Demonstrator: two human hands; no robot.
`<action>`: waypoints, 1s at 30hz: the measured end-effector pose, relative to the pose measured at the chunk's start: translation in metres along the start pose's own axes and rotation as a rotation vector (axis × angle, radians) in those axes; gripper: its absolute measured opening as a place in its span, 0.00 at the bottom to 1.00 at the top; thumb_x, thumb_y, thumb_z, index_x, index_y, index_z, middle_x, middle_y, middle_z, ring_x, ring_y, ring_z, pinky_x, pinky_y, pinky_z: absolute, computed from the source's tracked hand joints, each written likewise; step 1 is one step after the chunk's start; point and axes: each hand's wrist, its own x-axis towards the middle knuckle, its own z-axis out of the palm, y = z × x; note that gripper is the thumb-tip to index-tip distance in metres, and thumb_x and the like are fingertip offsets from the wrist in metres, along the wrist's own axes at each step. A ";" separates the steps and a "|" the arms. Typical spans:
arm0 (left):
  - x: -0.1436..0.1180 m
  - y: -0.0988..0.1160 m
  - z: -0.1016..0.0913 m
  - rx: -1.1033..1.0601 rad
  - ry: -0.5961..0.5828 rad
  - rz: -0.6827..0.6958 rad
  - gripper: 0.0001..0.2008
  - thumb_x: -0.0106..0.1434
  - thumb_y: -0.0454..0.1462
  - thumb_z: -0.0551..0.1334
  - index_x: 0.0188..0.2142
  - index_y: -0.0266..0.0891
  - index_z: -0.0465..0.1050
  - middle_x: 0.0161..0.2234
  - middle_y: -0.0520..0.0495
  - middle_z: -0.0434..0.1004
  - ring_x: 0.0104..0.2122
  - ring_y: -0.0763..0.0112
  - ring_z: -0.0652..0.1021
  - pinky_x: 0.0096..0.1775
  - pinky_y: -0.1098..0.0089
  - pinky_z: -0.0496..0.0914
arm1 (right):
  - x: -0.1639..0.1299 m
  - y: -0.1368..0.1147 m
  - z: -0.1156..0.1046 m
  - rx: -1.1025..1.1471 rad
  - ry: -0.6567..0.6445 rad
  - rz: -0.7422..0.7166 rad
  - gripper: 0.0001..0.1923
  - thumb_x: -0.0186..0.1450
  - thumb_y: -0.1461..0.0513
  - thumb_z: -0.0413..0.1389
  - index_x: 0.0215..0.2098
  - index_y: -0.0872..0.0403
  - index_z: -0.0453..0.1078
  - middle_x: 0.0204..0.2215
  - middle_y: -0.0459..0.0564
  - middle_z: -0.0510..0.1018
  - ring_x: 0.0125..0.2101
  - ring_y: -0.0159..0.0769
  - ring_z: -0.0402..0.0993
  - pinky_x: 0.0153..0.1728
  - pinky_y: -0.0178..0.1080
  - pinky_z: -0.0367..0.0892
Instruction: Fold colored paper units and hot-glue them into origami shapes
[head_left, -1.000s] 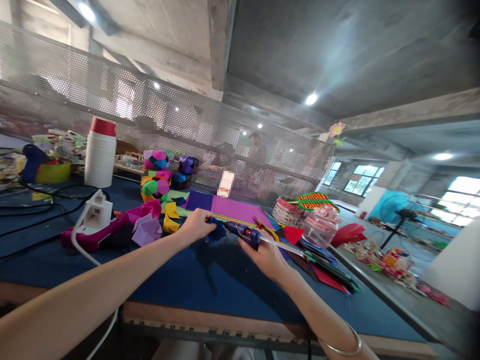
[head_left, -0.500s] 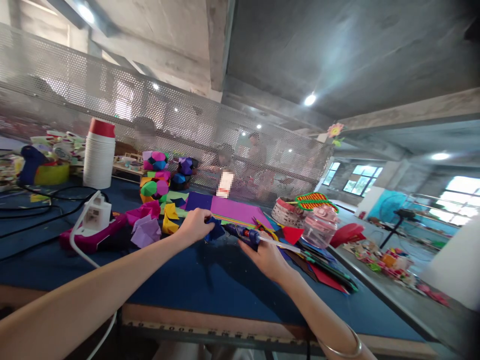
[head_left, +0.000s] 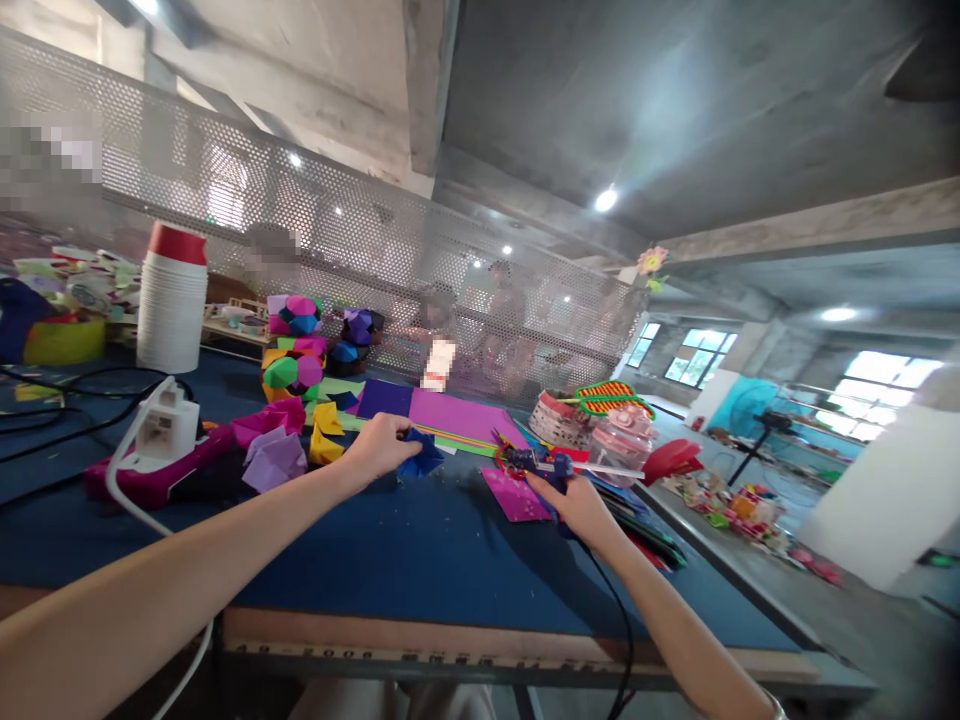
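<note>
My left hand (head_left: 384, 446) is closed on a dark blue folded paper piece (head_left: 424, 456), holding it above the blue table. In my right hand (head_left: 589, 508) is a dark blue glue gun (head_left: 551, 465), with a clear glue stick (head_left: 609, 471) poking out of its back end. The gun's nozzle points left, apart from the folded paper. Below the gun lies a magenta paper sheet (head_left: 514, 495). Scissors (head_left: 504, 450) lie just beyond the nozzle, partly hidden. Yellow (head_left: 325, 436) and lilac (head_left: 274, 460) folded papers sit left of my left hand.
A magenta power strip (head_left: 169, 475) with a white plug (head_left: 169, 425) and cables is at the left. Stacked paper cups (head_left: 172, 305) and colourful paper balls (head_left: 292, 372) stand behind. Purple sheets (head_left: 465, 418), a round basket (head_left: 559, 418) and a clear jar (head_left: 621, 442) are farther back.
My right hand has drawn the glue gun to the right, away from the blue folded paper. The magenta sheet below it now shows. My left hand still holds the paper.
</note>
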 end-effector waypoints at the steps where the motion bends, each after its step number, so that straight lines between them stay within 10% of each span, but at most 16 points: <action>1: 0.000 0.000 0.000 -0.008 -0.009 -0.006 0.10 0.48 0.39 0.63 0.29 0.35 0.77 0.21 0.51 0.74 0.25 0.69 0.73 0.28 0.73 0.64 | -0.002 0.004 0.001 -0.010 -0.018 0.016 0.23 0.59 0.49 0.54 0.44 0.56 0.75 0.34 0.51 0.81 0.40 0.49 0.75 0.42 0.45 0.67; 12: 0.000 -0.006 0.003 -0.016 -0.049 -0.015 0.10 0.48 0.40 0.62 0.28 0.36 0.77 0.20 0.50 0.74 0.22 0.70 0.73 0.25 0.73 0.63 | -0.023 0.012 -0.008 -0.369 -0.062 0.045 0.27 0.61 0.45 0.49 0.40 0.58 0.72 0.35 0.57 0.78 0.37 0.47 0.74 0.38 0.42 0.65; 17: -0.001 -0.004 0.004 -0.011 -0.057 0.002 0.11 0.48 0.40 0.62 0.27 0.35 0.77 0.20 0.50 0.73 0.22 0.71 0.72 0.24 0.74 0.62 | -0.065 -0.029 -0.029 -0.559 0.171 0.025 0.18 0.62 0.48 0.49 0.32 0.54 0.70 0.31 0.55 0.76 0.35 0.44 0.72 0.36 0.41 0.63; 23: -0.003 -0.002 0.010 -0.047 -0.138 0.086 0.12 0.49 0.40 0.63 0.30 0.34 0.77 0.21 0.51 0.73 0.22 0.72 0.72 0.25 0.74 0.62 | -0.062 -0.099 -0.012 -0.148 -0.051 -0.200 0.13 0.67 0.55 0.46 0.32 0.51 0.69 0.29 0.48 0.76 0.29 0.34 0.71 0.31 0.34 0.63; 30: -0.003 0.003 0.009 -0.115 -0.249 0.105 0.13 0.49 0.38 0.62 0.34 0.33 0.77 0.21 0.53 0.73 0.22 0.75 0.70 0.25 0.75 0.61 | 0.027 -0.096 0.048 0.321 -0.324 -0.079 0.12 0.62 0.55 0.53 0.31 0.56 0.71 0.27 0.48 0.76 0.28 0.32 0.70 0.31 0.34 0.62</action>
